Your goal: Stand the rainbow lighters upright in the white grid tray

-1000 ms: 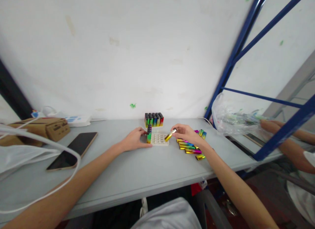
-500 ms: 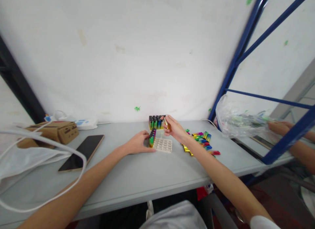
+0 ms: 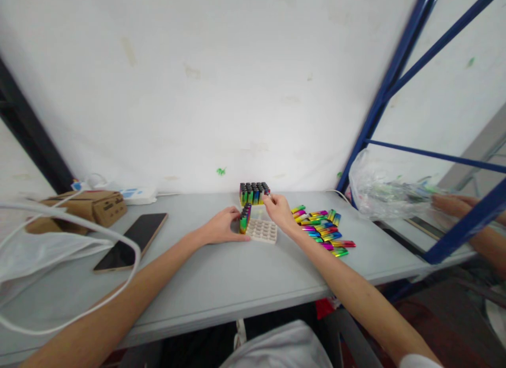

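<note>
A white tray (image 3: 264,232) with rows of square holes lies on the desk. A short row of shiny rainbow lighters (image 3: 244,220) with black tops stands upright along its left side. My left hand (image 3: 221,226) is closed around that end, thumb at the front and fingers behind, steadying the tray. My right hand (image 3: 280,210) is pinched above the tray's back right part. A lighter is in its fingers, mostly hidden by them. Just behind stands a block of upright lighters (image 3: 253,194). To the right, loose metallic lighters (image 3: 326,231) lie in a heap.
At the left are a phone (image 3: 134,241), a cardboard box (image 3: 95,207), a white cable (image 3: 136,257) and a white bag (image 3: 47,252). A blue metal frame (image 3: 366,128) and a clear plastic bag (image 3: 371,191) stand right. Another person's hand (image 3: 450,203) is by that bag.
My right hand has lowered and moved slightly right with the lighter, its fingers now pointing toward the tray's back. My left hand stays at the tray's left end. The view has shifted slightly.
</note>
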`<state>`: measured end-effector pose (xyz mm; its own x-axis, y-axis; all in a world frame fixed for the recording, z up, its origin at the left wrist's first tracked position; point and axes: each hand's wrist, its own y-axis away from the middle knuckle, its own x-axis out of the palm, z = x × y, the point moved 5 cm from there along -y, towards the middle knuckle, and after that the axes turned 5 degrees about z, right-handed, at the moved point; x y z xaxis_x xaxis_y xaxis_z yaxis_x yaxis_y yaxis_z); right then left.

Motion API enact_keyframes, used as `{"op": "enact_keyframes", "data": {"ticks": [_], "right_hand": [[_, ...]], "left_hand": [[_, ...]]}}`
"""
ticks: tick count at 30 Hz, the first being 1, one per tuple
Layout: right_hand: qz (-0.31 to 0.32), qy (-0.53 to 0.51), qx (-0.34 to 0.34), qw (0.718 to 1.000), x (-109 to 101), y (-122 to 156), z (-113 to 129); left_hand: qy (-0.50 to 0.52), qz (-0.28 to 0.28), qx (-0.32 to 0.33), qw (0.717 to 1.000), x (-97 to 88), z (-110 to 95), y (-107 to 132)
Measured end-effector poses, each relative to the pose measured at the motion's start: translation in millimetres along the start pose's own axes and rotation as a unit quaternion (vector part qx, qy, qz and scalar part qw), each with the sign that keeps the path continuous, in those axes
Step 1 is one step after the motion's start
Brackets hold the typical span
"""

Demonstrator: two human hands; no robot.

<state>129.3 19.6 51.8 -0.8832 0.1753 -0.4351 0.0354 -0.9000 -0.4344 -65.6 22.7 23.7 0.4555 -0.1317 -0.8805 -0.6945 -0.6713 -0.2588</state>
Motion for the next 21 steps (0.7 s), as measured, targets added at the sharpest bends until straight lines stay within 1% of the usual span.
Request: {"op": "enact_keyframes", "data": {"ticks": [2,4,6,9,11,13,14,16,18,21], "right_hand": [[-0.010,0.017,-0.019,1.000,-5,2,1],[-0.006,0.026,-0.033,0.999,-8,3,3],[0.016,0.026,-0.045,0.999,-9,4,4],[0.065,0.023,-0.069,0.995,-8,3,1],[0.083,0.053,-0.108,0.989,-6,3,2],[0.089,0.109,-0.148,0.979,-4,3,4],[0.095,0.136,-0.157,0.974,-3,4,5],[0.117,0.168,-0.145,0.968,0,6,5],[0.134,0.173,-0.124,0.968,2,8,5],[0.158,0.187,-0.123,0.962,6,9,3]], "left_hand": [[0.000,0.002,0.002,1.000,0.1,1,0],[-0.001,0.006,0.001,1.000,0.1,1,0],[-0.004,0.009,-0.001,1.000,-0.1,1,0],[-0.001,0.012,-0.004,1.000,-1.3,0,0],[0.002,0.019,-0.013,1.000,-2.2,-2,1],[0.003,0.025,-0.025,0.999,-3.1,-3,1],[0.003,0.028,-0.029,0.999,-3.4,-4,1],[-0.001,0.031,-0.033,0.999,-3.9,-5,1],[-0.005,0.033,-0.035,0.999,-3.9,-5,1],[-0.007,0.033,-0.035,0.999,-3.1,-4,1]]}}
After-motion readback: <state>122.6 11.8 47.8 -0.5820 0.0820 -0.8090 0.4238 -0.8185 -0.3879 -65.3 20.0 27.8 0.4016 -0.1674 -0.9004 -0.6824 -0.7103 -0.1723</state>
